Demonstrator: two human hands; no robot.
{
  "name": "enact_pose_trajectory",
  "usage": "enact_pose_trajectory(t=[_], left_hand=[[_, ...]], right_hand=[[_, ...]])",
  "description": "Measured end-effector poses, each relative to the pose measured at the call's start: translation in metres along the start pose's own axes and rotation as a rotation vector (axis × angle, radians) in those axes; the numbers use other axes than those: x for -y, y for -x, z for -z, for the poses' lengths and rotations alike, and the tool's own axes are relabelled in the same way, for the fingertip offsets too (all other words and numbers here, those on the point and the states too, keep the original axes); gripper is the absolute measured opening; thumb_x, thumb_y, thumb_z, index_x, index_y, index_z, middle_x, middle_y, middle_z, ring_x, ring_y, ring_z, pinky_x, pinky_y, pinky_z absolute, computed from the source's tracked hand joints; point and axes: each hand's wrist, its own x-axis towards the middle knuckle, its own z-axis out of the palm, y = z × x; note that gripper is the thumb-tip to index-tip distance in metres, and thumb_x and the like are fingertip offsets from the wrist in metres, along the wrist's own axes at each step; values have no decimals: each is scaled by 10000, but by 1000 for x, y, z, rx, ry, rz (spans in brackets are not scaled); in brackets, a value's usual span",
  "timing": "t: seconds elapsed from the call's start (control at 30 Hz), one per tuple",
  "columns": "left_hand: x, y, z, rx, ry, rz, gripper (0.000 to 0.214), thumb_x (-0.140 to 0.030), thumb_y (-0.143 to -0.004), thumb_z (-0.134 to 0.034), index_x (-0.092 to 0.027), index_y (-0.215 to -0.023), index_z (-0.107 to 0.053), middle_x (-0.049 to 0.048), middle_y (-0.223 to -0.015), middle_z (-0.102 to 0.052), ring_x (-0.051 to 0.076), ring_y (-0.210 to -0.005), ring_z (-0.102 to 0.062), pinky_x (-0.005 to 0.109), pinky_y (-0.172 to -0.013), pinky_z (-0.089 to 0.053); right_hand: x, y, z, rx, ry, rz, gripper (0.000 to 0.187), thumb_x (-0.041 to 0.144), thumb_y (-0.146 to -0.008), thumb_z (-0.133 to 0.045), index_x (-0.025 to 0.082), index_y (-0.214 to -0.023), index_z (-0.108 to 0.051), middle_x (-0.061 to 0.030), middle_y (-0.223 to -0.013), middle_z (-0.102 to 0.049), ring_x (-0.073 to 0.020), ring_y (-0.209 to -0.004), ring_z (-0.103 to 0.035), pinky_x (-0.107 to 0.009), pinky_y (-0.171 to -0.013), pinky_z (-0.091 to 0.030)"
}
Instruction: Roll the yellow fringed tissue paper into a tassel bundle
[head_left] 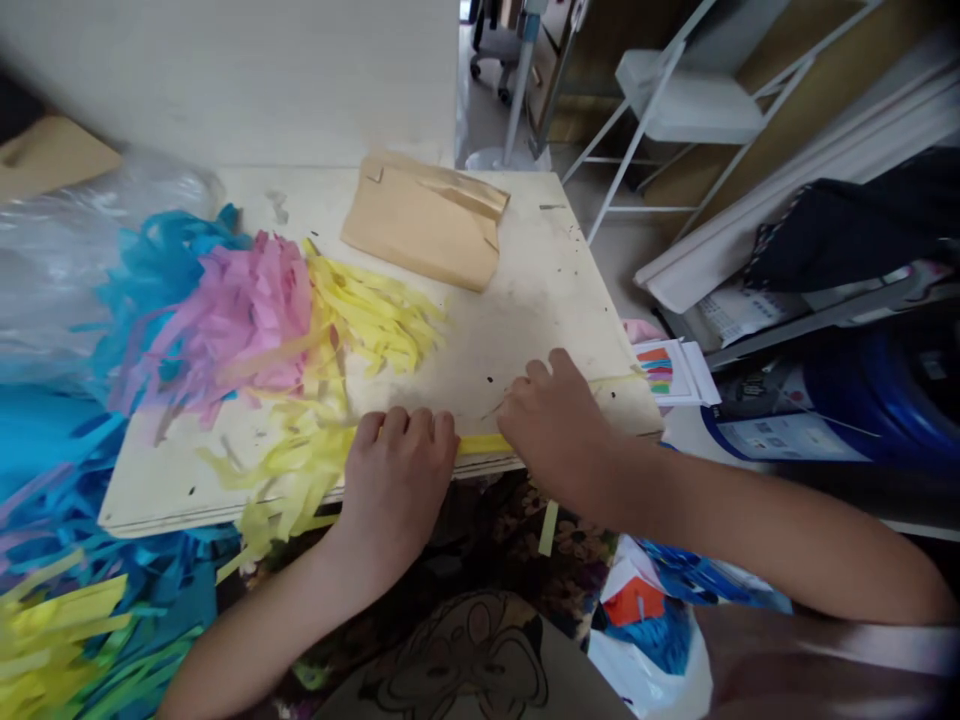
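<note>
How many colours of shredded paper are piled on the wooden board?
3: blue paper at the far left, pink paper beside it, yellow paper nearest the hands. More may lie hidden underneath.

Matt pale wooden board [540, 290], scuffed and speckled; thin matt yellow paper strips [375, 320] and pink tissue-paper shreds [247, 320]; dull brown paper bag [424, 225]; glossy clear plastic bag [82, 230].
</note>
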Motion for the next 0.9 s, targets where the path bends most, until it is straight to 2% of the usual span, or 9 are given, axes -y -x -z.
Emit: enact_pose_trajectory(t=[0.1,0.17,0.3,0.4,0.47,0.53,0.7,0.9], left_hand=[[-1,1,-4,-101,28,-103,150,-87,-702,-407,-156,-674,-538,47,-639,-560,193,-628,-504,352,-625,-376],[-2,2,-5,-164,41,-156,169,-80,-710,-402,-164,-675,-544,34,-659,-571,185,-658,-509,387,-721,-376],[-8,12,-5,-230,16,-124,223,-73,-728,-375,-173,-664,-564,23,-618,-578,181,-703,-520,453,-845,-317],[-18,26,-7,-258,16,-67,250,-78,-740,-358,-166,-812,-580,50,-763,-622,205,-831,-519,525,-900,-217],[-26,37,-11,-263,40,-6,285,-99,-753,-349,-153,-954,-544,84,-914,-613,218,-915,-499,557,-909,-153],[-32,46,-16,-277,79,58,324,-109,-759,-344,-130,-1049,-489,109,-994,-590,214,-951,-490,539,-915,-129],[-35,56,-25,-351,145,120,341,-140,-752,-399,-98,-1087,-443,103,-998,-596,197,-876,-522,412,-838,-212],[-33,61,-26,-281,173,137,355,-208,-722,-428,-78,-1051,-449,129,-1015,-583,227,-862,-495,379,-718,-243]], right_hand=[[21,14,-4,-12,224,-30,147,119,-684,-472,113,-685,-619,-110,-656,-605,-234,-723,-518,-414,-792,-294],[31,24,-12,-90,251,-70,194,82,-709,-416,98,-700,-609,-97,-642,-594,-212,-712,-518,-399,-838,-284],[42,41,-29,-232,233,-215,247,46,-732,-350,83,-724,-594,-90,-628,-570,-195,-695,-512,-398,-850,-307],[51,47,-36,-258,159,-290,285,52,-753,-327,38,-904,-569,-136,-736,-585,-204,-762,-510,-431,-873,-298],[59,48,-37,-253,97,-319,350,71,-764,-338,45,-1081,-485,-159,-814,-588,-212,-809,-510,-464,-876,-289],[68,47,-37,-228,54,-337,425,92,-766,-371,104,-1190,-394,-161,-866,-589,-221,-849,-513,-495,-877,-270],[85,40,-35,-143,70,-411,534,166,-754,-451,217,-1258,-281,-160,-959,-584,-274,-912,-508,-578,-863,-186],[90,36,-31,-77,75,-430,551,193,-751,-467,235,-1262,-265,-186,-970,-581,-309,-931,-502,-599,-830,-185]])
